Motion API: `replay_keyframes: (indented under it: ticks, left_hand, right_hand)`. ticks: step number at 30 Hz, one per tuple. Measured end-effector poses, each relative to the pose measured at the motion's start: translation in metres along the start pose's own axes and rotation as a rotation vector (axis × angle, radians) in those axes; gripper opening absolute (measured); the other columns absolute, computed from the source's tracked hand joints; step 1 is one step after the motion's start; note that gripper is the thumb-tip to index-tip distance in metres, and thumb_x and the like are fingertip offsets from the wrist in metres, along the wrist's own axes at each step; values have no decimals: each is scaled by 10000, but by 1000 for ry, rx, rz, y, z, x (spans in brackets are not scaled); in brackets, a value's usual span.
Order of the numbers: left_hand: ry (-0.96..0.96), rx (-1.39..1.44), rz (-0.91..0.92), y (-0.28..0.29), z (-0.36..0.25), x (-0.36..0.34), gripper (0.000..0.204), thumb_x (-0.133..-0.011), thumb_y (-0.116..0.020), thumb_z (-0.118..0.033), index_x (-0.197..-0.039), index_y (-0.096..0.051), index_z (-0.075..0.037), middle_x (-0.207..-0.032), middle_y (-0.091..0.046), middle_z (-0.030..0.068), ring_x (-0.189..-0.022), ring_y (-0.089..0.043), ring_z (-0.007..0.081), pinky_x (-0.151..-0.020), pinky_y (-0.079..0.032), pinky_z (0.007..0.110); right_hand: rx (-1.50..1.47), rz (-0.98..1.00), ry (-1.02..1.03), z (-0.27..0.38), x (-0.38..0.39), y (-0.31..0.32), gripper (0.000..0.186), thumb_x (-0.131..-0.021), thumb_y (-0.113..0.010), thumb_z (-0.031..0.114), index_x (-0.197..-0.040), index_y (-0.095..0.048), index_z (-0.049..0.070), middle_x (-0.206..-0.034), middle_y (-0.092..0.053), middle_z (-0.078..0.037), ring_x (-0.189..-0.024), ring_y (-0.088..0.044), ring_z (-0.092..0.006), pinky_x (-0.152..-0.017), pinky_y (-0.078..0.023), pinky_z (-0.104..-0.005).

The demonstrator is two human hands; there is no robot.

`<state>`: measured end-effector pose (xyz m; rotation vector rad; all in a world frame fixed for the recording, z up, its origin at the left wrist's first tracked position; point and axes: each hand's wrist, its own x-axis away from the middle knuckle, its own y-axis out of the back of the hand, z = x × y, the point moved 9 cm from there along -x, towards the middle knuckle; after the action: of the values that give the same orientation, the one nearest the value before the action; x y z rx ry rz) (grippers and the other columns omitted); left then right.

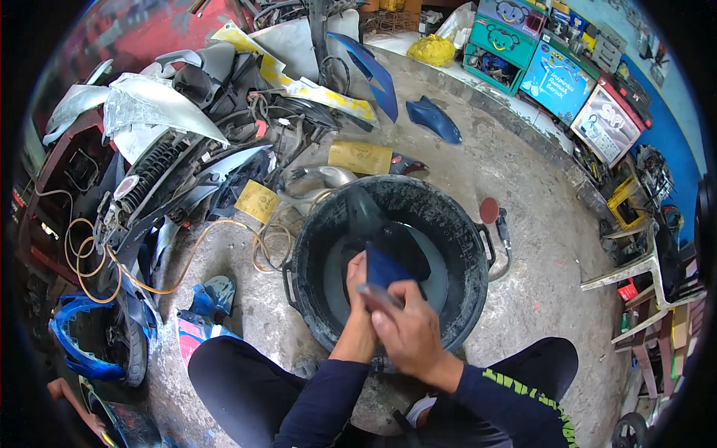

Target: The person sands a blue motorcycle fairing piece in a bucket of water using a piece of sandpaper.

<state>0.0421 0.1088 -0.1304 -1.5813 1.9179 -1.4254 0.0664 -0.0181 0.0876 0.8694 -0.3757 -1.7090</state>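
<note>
A large black tub (302,257) with cloudy water stands between my knees. Over it, my left hand (358,295) grips a blue painted panel (387,266) from the left side, fingers wrapped round its edge. My right hand (409,328) is closed on a small flat reddish-grey piece (379,297), which looks like folded sandpaper. That piece is close to the panel's near end; whether they touch I cannot tell. A dark curved plastic part (364,211) leans inside the tub against its far wall, partly in the water.
Sandpaper sheets (360,157) and a hand sander with a round red pad (490,210) lie round the tub. Motorcycle fairings (153,112) are heaped at the left, with an orange hose (190,257). Blue panels (435,119) lie beyond. A pale stool (635,272) stands right.
</note>
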Motion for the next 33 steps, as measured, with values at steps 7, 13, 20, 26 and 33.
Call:
replay_keyframes:
  ticks: [7, 13, 20, 26, 33]
  left_hand:
    - [-145, -297, 61, 6, 4, -6, 268, -956, -656, -195, -1182, -574, -75, -956, -671, 99, -791, -675, 205, -690, -586, 329]
    - [-179, -285, 211, 10, 6, -15, 168, -976, -621, -231, -1017, -614, -68, -856, -660, 42, -726, -658, 160, -648, -576, 298]
    - [23, 7, 52, -4, -12, 4, 182, -988, -629, -223, -1084, -609, -69, -893, -672, 55, -745, -660, 156, -661, -580, 292]
    - [26, -29, 39, 3, -8, -2, 301, -969, -693, -233, -1186, -557, -75, -967, -672, 87, -811, -669, 183, -707, -590, 315]
    - [20, 38, -58, -23, -17, 26, 286, -970, -695, -226, -1155, -541, -72, -939, -670, 95, -803, -678, 194, -701, -606, 340]
  right_hand:
    - [-69, 28, 71, 3, 5, 1, 370, -925, -575, 180, -1248, -699, 49, -1043, -568, -166, -864, -618, -316, -771, -509, -394]
    - [-57, 13, 78, 8, 5, 1, 377, -920, -578, 178, -1255, -697, 50, -1031, -574, -161, -835, -620, -310, -733, -514, -401]
    - [-79, 10, 114, 14, 8, -2, 376, -899, -597, 165, -1240, -704, 48, -1009, -569, -157, -825, -618, -309, -734, -515, -391]
    - [-30, -21, 99, 11, 5, 2, 383, -889, -603, 162, -1248, -714, 86, -1011, -569, -151, -831, -617, -303, -745, -517, -393]
    - [-22, -25, 41, 1, 2, 2, 406, -885, -602, 153, -1274, -705, 104, -1030, -571, -150, -830, -629, -314, -753, -516, -411]
